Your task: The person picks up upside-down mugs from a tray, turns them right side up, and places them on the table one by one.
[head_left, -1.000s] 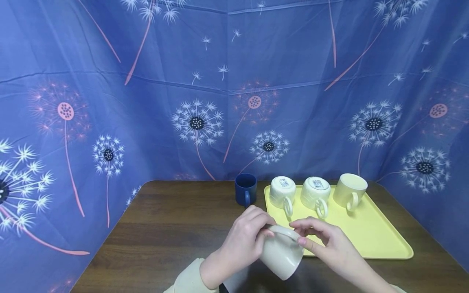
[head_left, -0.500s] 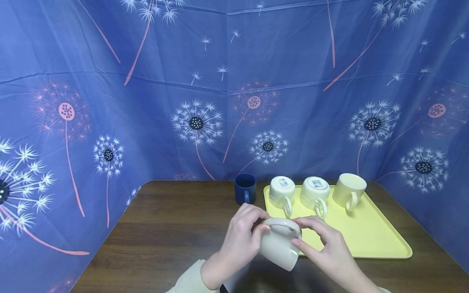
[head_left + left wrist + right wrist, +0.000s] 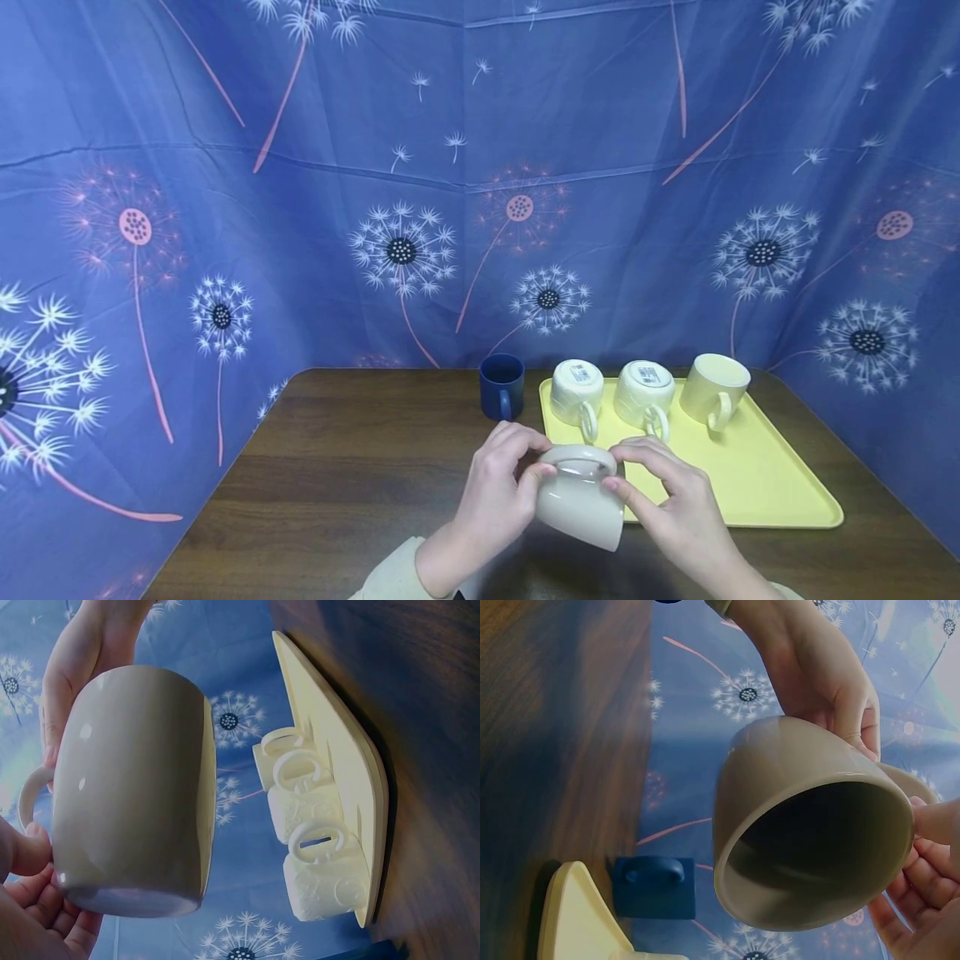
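Head view: both hands, left [image 3: 491, 492] and right [image 3: 671, 500], grasp a beige mug [image 3: 577, 500] between their fingers, tilted above the table [image 3: 345, 475]. Beyond the fingertips, three mugs already sit on the tray [image 3: 757, 483]; this one seems left.

open: bare table [image 3: 360, 483] left | blocked: blue mug [image 3: 502, 387], tray [image 3: 757, 487] with three cups right

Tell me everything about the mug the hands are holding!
The beige mug looks like smooth, glossy ceramic, with one loop handle turned upward. It is tipped on its side in the air above the brown table, just before the yellow tray. The right wrist view shows it empty inside. The left hand and right hand both grip it near the handle.
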Demonstrator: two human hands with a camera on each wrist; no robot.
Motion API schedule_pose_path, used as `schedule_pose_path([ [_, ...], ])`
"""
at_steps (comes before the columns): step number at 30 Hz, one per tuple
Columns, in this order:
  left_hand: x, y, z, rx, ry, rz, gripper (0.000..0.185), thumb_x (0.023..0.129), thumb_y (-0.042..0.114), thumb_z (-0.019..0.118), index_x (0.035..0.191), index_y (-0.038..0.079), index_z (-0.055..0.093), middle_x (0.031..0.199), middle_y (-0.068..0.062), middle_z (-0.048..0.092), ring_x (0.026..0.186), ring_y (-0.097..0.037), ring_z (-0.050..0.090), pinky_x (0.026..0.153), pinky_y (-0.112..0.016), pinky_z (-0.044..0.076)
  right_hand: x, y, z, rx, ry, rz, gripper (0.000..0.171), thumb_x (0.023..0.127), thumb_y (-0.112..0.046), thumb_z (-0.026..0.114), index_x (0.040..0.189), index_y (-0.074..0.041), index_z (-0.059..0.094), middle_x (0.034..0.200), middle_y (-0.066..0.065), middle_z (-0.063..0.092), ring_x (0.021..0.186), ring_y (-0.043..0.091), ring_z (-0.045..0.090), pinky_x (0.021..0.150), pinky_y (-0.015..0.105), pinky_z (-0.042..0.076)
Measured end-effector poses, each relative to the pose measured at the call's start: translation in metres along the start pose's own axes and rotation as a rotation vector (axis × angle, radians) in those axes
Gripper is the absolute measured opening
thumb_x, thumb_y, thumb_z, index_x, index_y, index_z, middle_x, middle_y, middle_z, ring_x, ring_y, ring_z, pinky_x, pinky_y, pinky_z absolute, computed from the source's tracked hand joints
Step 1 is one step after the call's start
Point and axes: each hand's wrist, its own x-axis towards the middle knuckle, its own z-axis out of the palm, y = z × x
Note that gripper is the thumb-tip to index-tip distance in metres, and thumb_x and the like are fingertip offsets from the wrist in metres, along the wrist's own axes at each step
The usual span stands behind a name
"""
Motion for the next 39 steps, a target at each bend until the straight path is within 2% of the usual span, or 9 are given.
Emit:
schedule_pose_path([
  [3,0.0,-0.001,0.0,-0.016,-0.019,-0.013,0.018,0.077,0.022,0.073,0.088,0.009,0.066,0.084,0.002,0.064,0.077,-0.011,0.053,0.065,-0.013,0.042,0.001,0.0,-0.002,-0.02,-0.011,0.008,0.042,0.059,0.005,0.082,0.096,-0.01,0.069,0.091,-0.002,0.067,0.094,0.003,0.059,0.092,0.013,0.041],
  [6,-0.001,-0.003,0.0,-0.034,-0.032,-0.012,0.019,0.077,0.021,0.074,0.089,0.009,0.066,0.084,0.002,0.065,0.077,-0.009,0.053,0.064,-0.015,0.043,0.003,-0.001,-0.004,-0.044,-0.032,0.03,0.041,0.061,0.005,0.081,0.096,-0.012,0.069,0.091,-0.002,0.066,0.095,0.001,0.058,0.096,0.013,0.038],
  [10,-0.003,-0.004,0.001,-0.076,-0.059,-0.038,0.018,0.077,0.02,0.074,0.089,0.009,0.066,0.083,0.003,0.064,0.077,-0.009,0.053,0.063,-0.02,0.046,0.006,-0.001,-0.007,-0.062,-0.051,0.016,0.039,0.063,0.003,0.08,0.096,-0.014,0.068,0.092,-0.004,0.066,0.096,0.001,0.057,0.096,0.013,0.038],
  [15,-0.002,-0.003,-0.001,-0.095,-0.098,-0.066,0.017,0.078,0.019,0.073,0.09,0.009,0.066,0.085,0.004,0.065,0.081,-0.008,0.055,0.067,-0.022,0.048,0.01,-0.001,-0.009,-0.067,-0.07,-0.011,0.038,0.064,0.002,0.081,0.097,-0.014,0.068,0.092,-0.005,0.066,0.093,0.002,0.058,0.09,0.01,0.04],
  [24,-0.002,-0.003,-0.006,-0.138,-0.181,-0.121,0.017,0.078,0.016,0.076,0.09,0.01,0.066,0.084,0.004,0.064,0.083,-0.006,0.057,0.074,-0.022,0.05,0.017,-0.001,-0.011,-0.06,-0.103,-0.052,0.037,0.067,-0.001,0.08,0.099,-0.014,0.068,0.094,-0.005,0.066,0.094,0.004,0.059,0.092,0.012,0.04],
  [29,0.0,-0.004,-0.011,-0.191,-0.272,-0.171,0.019,0.077,0.015,0.078,0.092,0.011,0.067,0.085,0.004,0.063,0.082,-0.005,0.058,0.077,-0.022,0.051,0.019,-0.001,-0.012,-0.056,-0.133,-0.077,0.036,0.068,-0.001,0.079,0.099,-0.015,0.067,0.095,-0.006,0.065,0.093,0.004,0.058,0.089,0.01,0.04],
  [35,0.007,-0.003,-0.02,-0.246,-0.424,-0.296,0.018,0.08,0.018,0.075,0.095,0.012,0.068,0.089,0.005,0.065,0.085,-0.001,0.059,0.08,-0.022,0.05,0.024,0.001,-0.013,-0.038,-0.177,-0.119,0.039,0.066,0.001,0.079,0.098,-0.016,0.067,0.093,-0.007,0.065,0.091,0.005,0.058,0.087,0.011,0.041],
  [39,0.015,-0.002,-0.024,-0.304,-0.465,-0.338,0.016,0.081,0.017,0.074,0.096,0.012,0.069,0.09,0.003,0.067,0.084,-0.001,0.06,0.08,-0.022,0.05,0.027,0.002,-0.015,-0.025,-0.201,-0.142,0.039,0.066,0.001,0.079,0.099,-0.015,0.067,0.093,-0.006,0.065,0.09,0.006,0.058,0.087,0.011,0.041],
])
